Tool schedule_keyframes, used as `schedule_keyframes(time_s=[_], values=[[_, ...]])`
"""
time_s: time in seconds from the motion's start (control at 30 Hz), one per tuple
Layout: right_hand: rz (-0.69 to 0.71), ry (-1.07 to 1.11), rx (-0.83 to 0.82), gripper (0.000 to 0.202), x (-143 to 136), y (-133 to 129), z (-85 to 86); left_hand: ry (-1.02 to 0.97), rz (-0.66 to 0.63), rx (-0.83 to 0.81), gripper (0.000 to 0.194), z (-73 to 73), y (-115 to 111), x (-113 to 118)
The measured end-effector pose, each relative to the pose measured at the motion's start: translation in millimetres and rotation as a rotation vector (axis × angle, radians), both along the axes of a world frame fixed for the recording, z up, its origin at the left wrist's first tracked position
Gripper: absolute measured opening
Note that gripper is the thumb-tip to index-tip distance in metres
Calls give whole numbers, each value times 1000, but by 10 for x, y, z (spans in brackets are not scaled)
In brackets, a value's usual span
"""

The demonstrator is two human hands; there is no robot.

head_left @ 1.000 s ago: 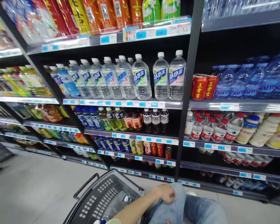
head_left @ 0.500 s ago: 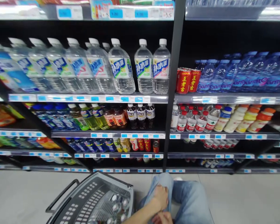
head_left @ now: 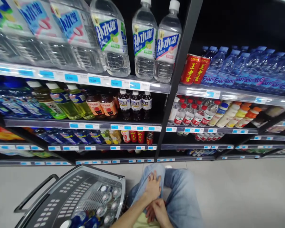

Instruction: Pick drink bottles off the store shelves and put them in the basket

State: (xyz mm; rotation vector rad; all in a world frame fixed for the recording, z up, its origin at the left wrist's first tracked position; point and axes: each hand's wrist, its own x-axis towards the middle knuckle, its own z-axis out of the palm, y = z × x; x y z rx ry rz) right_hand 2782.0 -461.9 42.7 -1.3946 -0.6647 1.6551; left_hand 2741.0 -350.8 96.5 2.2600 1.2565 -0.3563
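Observation:
My left hand (head_left: 153, 186) lies on my left knee, its fingers spread on the light blue jeans (head_left: 180, 196), with nothing in it. Just below, my right hand (head_left: 157, 209) is bent close beside my left wrist. Its fingers are loosely curled downward, and I make out no object in them. To the left of my legs stands a grey shopping basket (head_left: 68, 183) with a black handle (head_left: 35, 193). Inside it are several clear bottles with white caps (head_left: 106, 198) and some blue-labelled bottles (head_left: 80, 218).
Drink shelves stand ahead: large clear bottles (head_left: 144, 44), red cans (head_left: 191, 69), blue water bottles (head_left: 232, 63), and dark tea bottles (head_left: 136, 104) lower down. A black upright post (head_left: 174, 91) divides the shelving. Pale floor tiles (head_left: 239, 190) extend to the right.
My view has moved closer to the shelves and turned slightly. My left hand's fingers have spread out on the knee. More of my right hand and of the basket's contents now shows.

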Motion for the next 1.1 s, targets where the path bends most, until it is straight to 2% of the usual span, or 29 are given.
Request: schedule_keyframes(time_s=[0.07,0.17,0.3,0.4,0.5,0.6,0.7,0.93,1.1], values=[[18,-105,7,64,72,-4,84,9,-3,-2,84,-19,5,47],[10,-390,95,54,290,41,256,24,2,-63,91,-32,110,133],[-124,-706,295,32,811,290,523,97,21,-220,108,-44,345,268],[-240,-826,344,40,1314,630,691,120,28,-215,116,-101,422,359],[-297,-985,354,55,1806,1046,810,120,52,-145,123,-199,376,431],[-276,-1195,419,68,2208,1480,903,91,75,-76,124,-312,294,489],[-242,-1401,437,74,2519,1886,999,42,96,-15,120,-422,253,537],[-230,-1719,288,65,3121,2610,1210,-5,107,79,115,-609,299,625],[-51,-1782,296,53,3417,3058,1340,-69,143,123,96,-659,340,674]])
